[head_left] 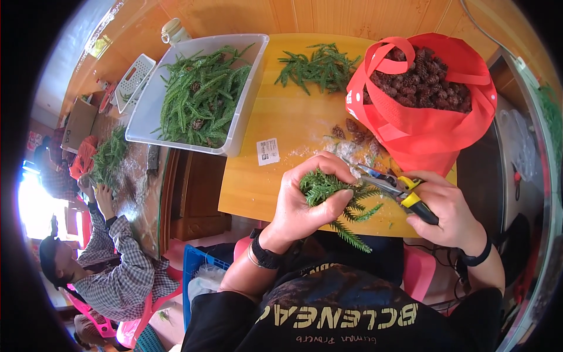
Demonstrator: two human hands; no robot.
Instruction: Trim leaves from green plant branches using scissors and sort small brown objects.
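My left hand [314, 196] is closed around a green artificial pine sprig [352, 218], whose needled tips poke out below and to the right of the fingers. In my right hand [448, 208] is a pair of pliers [404, 193] with yellow and black handles. The pliers' jaws point left, close to my left fingertips; what lies between them is too small to make out. Just beyond my hands, a few brown pine cones [358, 132] lie on the yellow table [246, 190] among white powdery bits.
A red bag [422, 138] full of pine cones stands at the table's far right. Loose green sprigs [319, 67] lie beside it. A clear plastic bin [237, 138] of sprigs and cones sits far left. At another table on the left, a person in a checked shirt [120, 281] handles greenery.
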